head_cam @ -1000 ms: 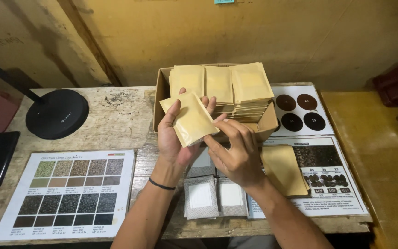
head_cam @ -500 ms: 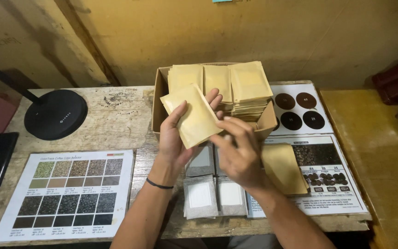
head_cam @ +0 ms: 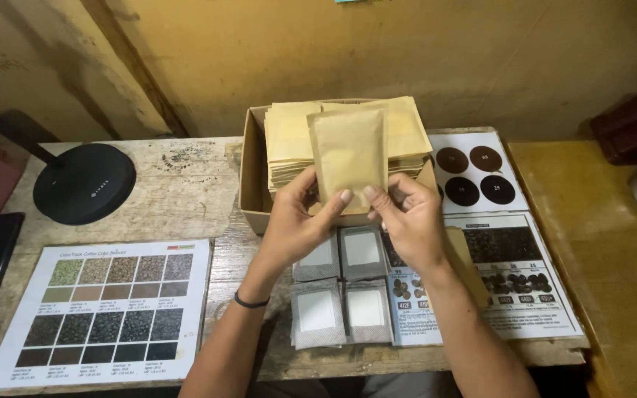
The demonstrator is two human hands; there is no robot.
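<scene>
Both your hands, left and right, pinch the pouch's bottom corners, holding it upright above the box.

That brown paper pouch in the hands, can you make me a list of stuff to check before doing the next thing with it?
1. Brown pouch held upright by both hands: ok.
2. Left hand and right hand grip its bottom edge: ok.
3. Pouch's top open: cannot tell.
4. Cardboard box has more pouches stacked inside: ok.
5. Four grey-edged white packets lie within reach on the table, below the hands: ok.
6. Pouch empty: cannot tell.
</scene>
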